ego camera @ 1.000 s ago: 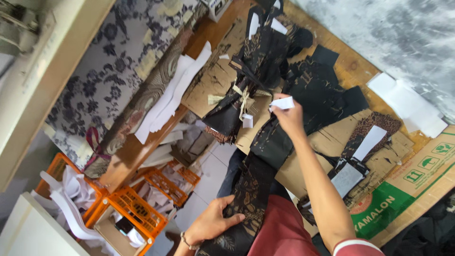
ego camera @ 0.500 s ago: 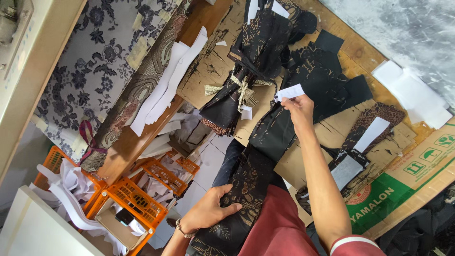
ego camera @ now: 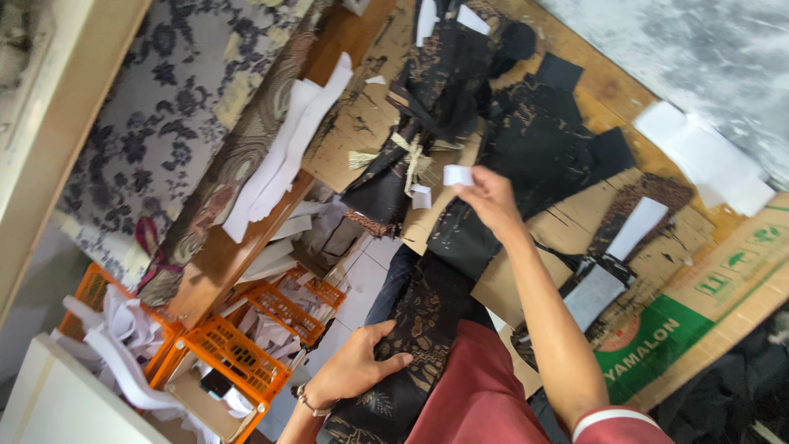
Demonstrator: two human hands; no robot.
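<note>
The right hand [ego camera: 491, 200] is extended over the cardboard [ego camera: 567, 234] and pinches a small white slip [ego camera: 458, 174] between thumb and fingertips. The slip projects to the left of the fingers, clear of the surface.

The left hand [ego camera: 355, 372] lies low in the frame, palm down and fingers spread, pressed flat on the near end of a dark patterned strip [ego camera: 427, 321]. The strip's long axis runs from the lap (near) up onto the cardboard (far), passing just under the right hand.

A tied bundle [ego camera: 415, 160] of dark cloth lies just left of the slip; its string knot sits beside the slip, slightly nearer, and a small white tag [ego camera: 422, 197] hangs just below that knot. The right hand is the nearer hand to the bundle; the left hand is well apart from it.

Loose black pieces [ego camera: 551, 140] lie right of the bundle, beyond the right hand. Orange crates [ego camera: 238, 358] holding white paper stand on the floor at lower left.
</note>
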